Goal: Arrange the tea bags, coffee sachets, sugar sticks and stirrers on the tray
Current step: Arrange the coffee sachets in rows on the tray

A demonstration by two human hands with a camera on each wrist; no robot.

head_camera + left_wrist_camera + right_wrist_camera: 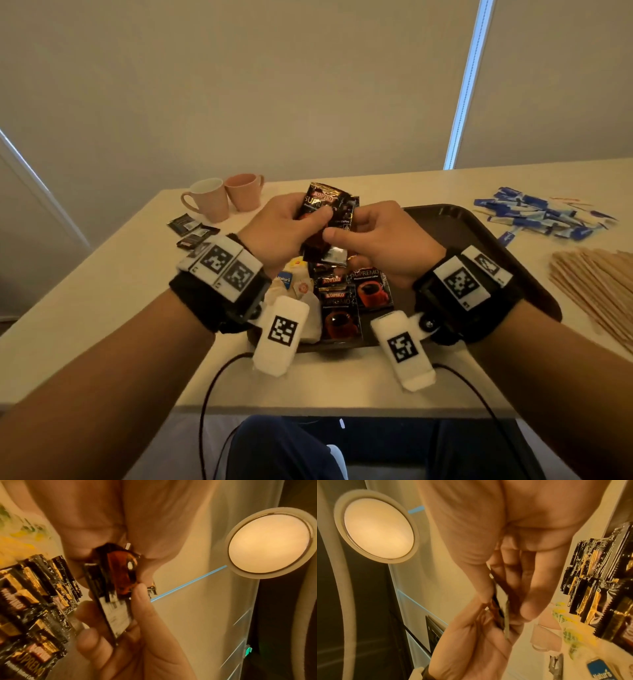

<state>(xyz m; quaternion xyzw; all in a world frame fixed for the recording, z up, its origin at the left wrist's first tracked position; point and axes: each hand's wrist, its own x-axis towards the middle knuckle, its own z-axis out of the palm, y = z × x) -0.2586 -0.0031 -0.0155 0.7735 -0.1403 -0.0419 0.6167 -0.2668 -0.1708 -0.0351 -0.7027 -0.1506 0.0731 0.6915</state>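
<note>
Pale blinds back the bench [102,291]. Above the tray [486,240], left hand [274,233] and right hand [383,240] both pinch a small stack of coffee sachets [327,222] between them. Light, slick foil that probably slides and fans; grip flat across the faces.

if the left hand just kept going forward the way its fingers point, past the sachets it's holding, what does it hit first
Probably nothing on the table soon. The left hand points ahead and slightly right, over the far rim of the tray. Beyond that lies bare table, then the blind. The pink mug sits left of that line, though depth is uncertain.
</note>
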